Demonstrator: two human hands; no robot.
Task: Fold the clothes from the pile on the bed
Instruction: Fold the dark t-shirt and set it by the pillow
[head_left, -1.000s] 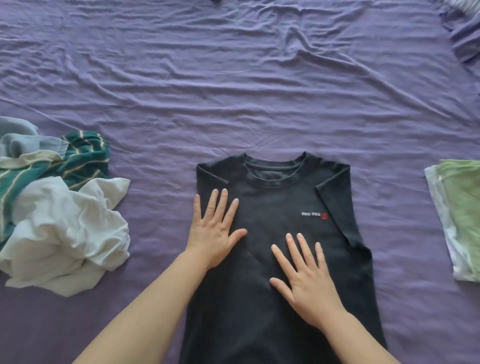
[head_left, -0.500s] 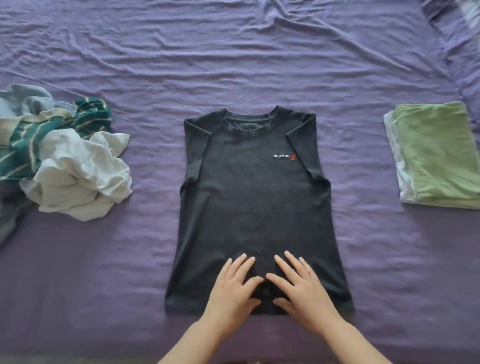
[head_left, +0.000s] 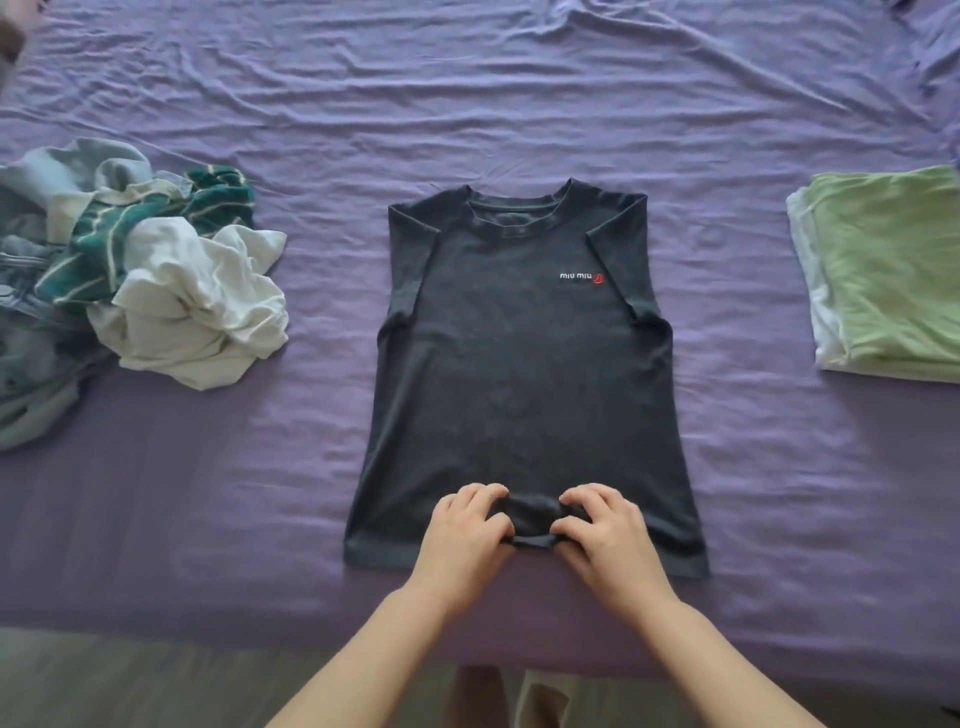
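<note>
Crumpled white and green-striped clothes in the pile (head_left: 156, 291) wait at left. Centre, the left hand (head_left: 467, 535) and right hand (head_left: 605, 538) each pinch the near hem of the dark T-shirt (head_left: 519, 364), whose long axis runs away toward the collar. Folded green stack (head_left: 883, 275), cut off, lies right on the bed (head_left: 519, 104).

bed (head_left: 493, 98): purple sheet, wrinkled | centre: dark tee (head_left: 519, 364) flat, neck away, sleeves folded in | left: unfolded pile (head_left: 140, 291), white, green-striped, blue-grey pieces | right: folded stack (head_left: 883, 280), green on white, part cut off by the frame edge
</note>
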